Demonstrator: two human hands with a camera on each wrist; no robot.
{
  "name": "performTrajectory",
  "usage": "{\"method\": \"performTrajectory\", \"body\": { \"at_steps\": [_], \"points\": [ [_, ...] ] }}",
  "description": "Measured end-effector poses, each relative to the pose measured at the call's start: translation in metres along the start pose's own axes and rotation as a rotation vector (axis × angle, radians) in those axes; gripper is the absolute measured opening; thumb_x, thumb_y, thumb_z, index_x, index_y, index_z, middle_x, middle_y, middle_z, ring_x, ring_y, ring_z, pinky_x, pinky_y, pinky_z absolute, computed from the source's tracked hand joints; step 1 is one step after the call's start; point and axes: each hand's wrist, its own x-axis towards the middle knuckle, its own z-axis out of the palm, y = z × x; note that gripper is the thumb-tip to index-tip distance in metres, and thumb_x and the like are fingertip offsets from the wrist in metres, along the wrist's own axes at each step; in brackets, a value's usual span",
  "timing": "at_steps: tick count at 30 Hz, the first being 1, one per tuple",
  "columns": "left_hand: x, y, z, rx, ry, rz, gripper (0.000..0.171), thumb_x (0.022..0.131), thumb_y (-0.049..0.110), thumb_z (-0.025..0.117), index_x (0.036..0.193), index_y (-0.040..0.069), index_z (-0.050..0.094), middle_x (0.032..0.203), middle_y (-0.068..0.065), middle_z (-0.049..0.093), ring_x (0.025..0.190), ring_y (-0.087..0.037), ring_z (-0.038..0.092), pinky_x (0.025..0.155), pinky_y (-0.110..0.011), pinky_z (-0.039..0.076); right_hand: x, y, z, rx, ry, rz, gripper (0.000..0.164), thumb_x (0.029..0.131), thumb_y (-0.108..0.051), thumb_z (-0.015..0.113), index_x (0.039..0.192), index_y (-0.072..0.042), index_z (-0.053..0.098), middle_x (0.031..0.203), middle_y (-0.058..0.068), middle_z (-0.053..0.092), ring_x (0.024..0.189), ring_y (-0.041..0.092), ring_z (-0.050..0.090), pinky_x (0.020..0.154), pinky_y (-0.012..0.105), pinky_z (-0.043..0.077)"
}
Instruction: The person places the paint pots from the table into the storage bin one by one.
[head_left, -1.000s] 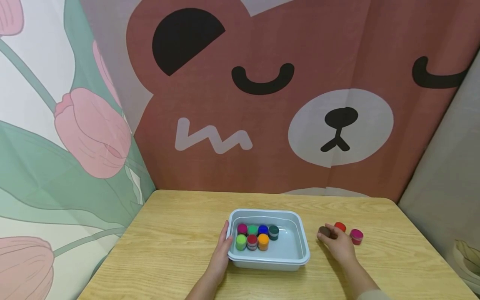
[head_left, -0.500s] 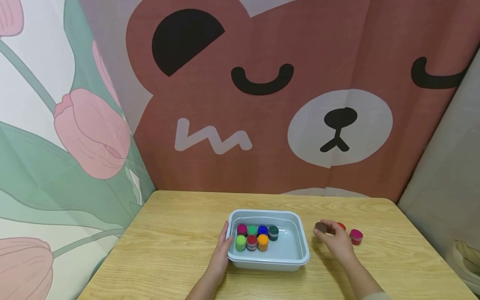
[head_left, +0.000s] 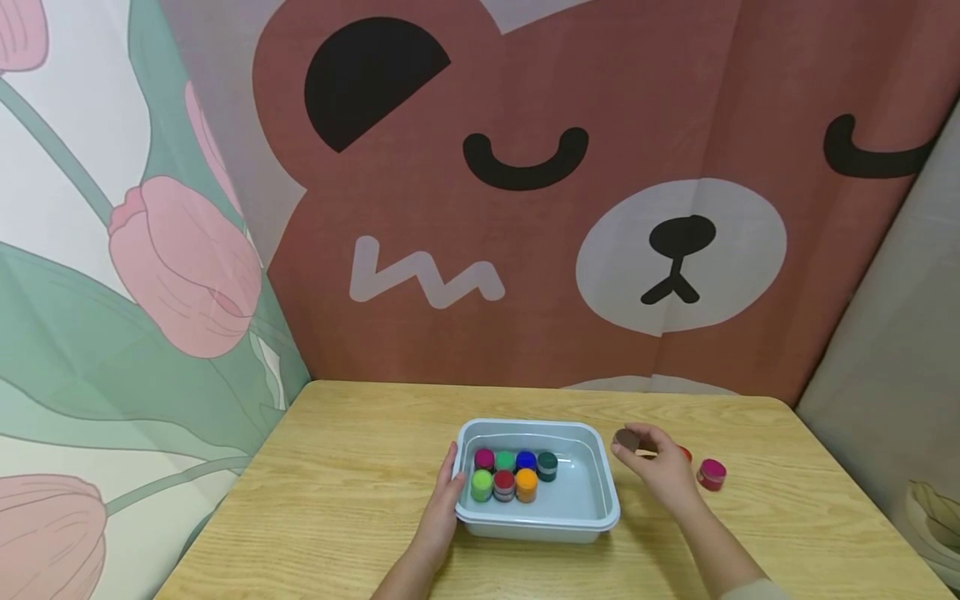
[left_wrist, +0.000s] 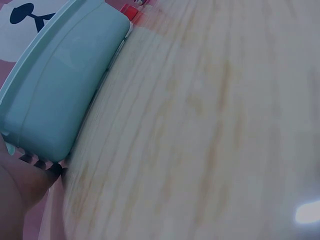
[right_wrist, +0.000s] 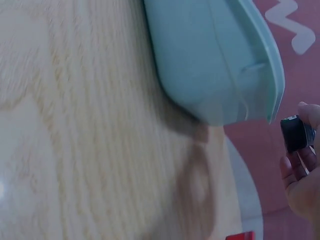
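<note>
A pale blue plastic tub [head_left: 537, 528] stands on the table, with several small paint jars in two rows towards its left side. My left hand [head_left: 437, 518] grips the tub's left end, thumb at the rim and fingers along the outer wall. Between thumb and fingers, my right hand [head_left: 666, 472] pinches a brown paint jar [head_left: 627, 440], raised just beyond the tub's right rim. In the right wrist view this jar [right_wrist: 294, 134] looks dark and sits higher than the table. Behind the right hand a red paint jar [head_left: 686, 454] is mostly hidden; a magenta paint jar [head_left: 712, 474] stands beside it.
The wooden table [head_left: 337, 483] reaches back to a curtain [head_left: 540, 333] printed with a bear. Inside the tub, an orange jar [head_left: 527, 485] and a dark green jar [head_left: 547, 467] end the two rows, with bare tub floor to their right.
My right hand has lifted the brown paint jar and carried it left towards the tub's right rim. The left hand and the tub have stayed in place.
</note>
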Motion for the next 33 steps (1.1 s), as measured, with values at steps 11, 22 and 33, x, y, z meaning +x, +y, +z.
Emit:
{"method": "performTrajectory", "body": {
  "at_steps": [11,22,33],
  "points": [
    [0.000,0.000,0.000,0.007,0.001,0.023,0.059,0.105,0.033,0.034,0.159,0.018,0.013,0.166,-0.014,0.006,0.151,-0.043,-0.001,0.117,-0.069,-0.002,-0.002,-0.029,0.017,0.030,-0.083,-0.052,0.057,0.090,-0.031,0.072,0.139,-0.007,0.054,0.133,0.017,0.058,0.116,0.029,0.056,0.091,0.029,0.054],
    [0.001,0.001,0.000,0.007,0.013,0.016,0.059,0.105,0.032,0.035,0.159,0.019,0.013,0.166,-0.014,0.007,0.151,-0.044,0.000,0.117,-0.069,0.000,-0.004,-0.045,0.042,0.041,-0.131,-0.092,0.047,0.087,-0.023,0.075,0.130,-0.008,0.062,0.129,0.013,0.059,0.109,0.024,0.057,0.092,0.036,0.056],
    [0.001,0.001,0.000,0.009,0.008,0.010,0.059,0.105,0.032,0.034,0.159,0.019,0.013,0.166,-0.014,0.006,0.151,-0.044,0.000,0.117,-0.069,-0.001,-0.005,-0.051,0.062,-0.003,-0.210,-0.162,0.043,0.084,-0.017,0.077,0.123,-0.003,0.065,0.115,0.008,0.067,0.096,0.018,0.063,0.081,0.032,0.058]
  ]
}}
